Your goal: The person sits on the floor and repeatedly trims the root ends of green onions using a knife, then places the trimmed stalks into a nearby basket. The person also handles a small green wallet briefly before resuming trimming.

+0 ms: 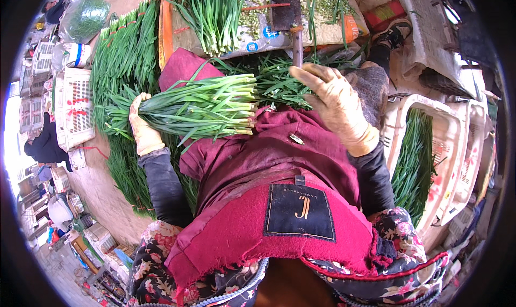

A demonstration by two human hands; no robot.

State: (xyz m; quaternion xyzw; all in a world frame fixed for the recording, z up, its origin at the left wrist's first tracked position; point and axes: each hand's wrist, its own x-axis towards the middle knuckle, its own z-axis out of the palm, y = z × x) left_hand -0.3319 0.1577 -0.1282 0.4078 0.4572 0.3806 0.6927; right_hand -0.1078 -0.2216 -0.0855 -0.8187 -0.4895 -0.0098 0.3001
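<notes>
My left hand (pixel 144 125), in a pale glove, is closed around the leafy end of a loose bunch of garlic chives (pixel 205 105). The bunch lies across my lap over a maroon cloth (pixel 278 150), its pale stem ends facing right. My right hand (pixel 338 105), also gloved, hovers right of those ends with fingers apart and nothing in it. Just beyond its fingertips is the wooden handle (pixel 297 49) of a broad dark blade (pixel 284 9), which rests on a board covered with printed sacking (pixel 262 39). Another chive bunch (pixel 215 21) lies there.
Tied chive bundles (pixel 125 57) are heaped at my left. Loose leaves (pixel 278 79) lie beneath the board's near edge. A white plastic crate (pixel 443 146) with chives stands at my right; another crate (pixel 76 105) is left. A black shoe (pixel 395 33) is at upper right.
</notes>
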